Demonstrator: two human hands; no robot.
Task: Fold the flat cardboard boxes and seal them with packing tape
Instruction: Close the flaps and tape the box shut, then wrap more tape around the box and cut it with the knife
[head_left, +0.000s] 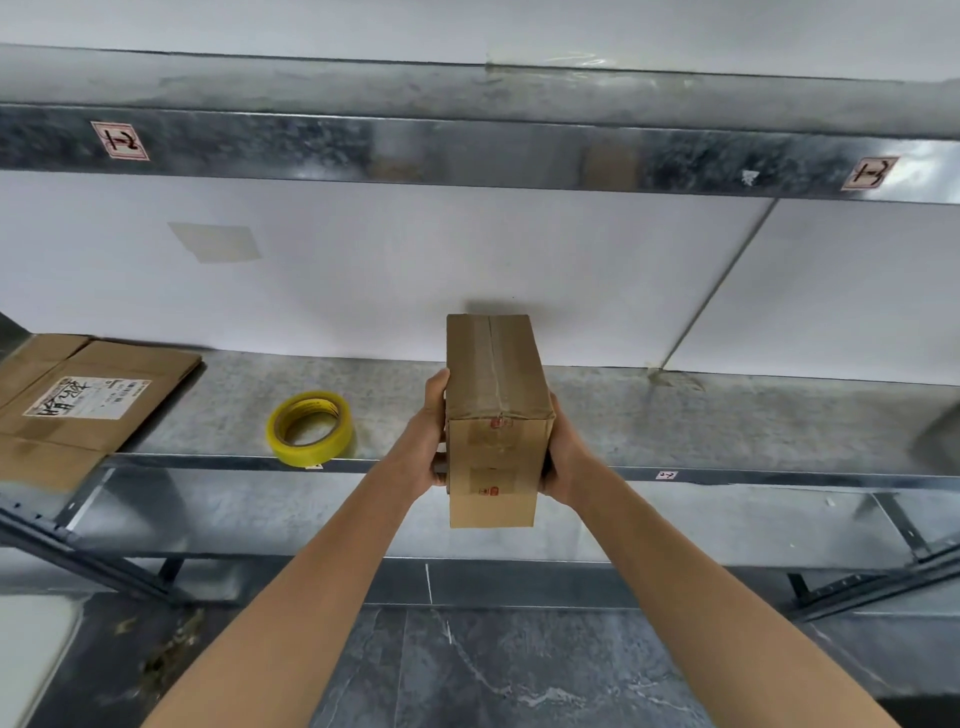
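Note:
A folded, closed brown cardboard box (493, 415) is held between both hands over the front edge of the metal shelf (727, 415). Clear tape runs along its top seam. My left hand (423, 439) grips its left side, thumb on the upper edge. My right hand (563, 452) grips its right side, fingers hidden behind the box. A yellow roll of packing tape (310, 428) lies on the shelf to the left of the box. Flat cardboard boxes (78, 405) with a white label lie stacked at the shelf's left end.
An upper metal shelf beam (467, 150) with two small labels crosses above. A white wall panel (415, 270) backs the shelf. Below the shelf lie a lower metal tier and dark stone floor (519, 675). A grey object shows at the far right edge.

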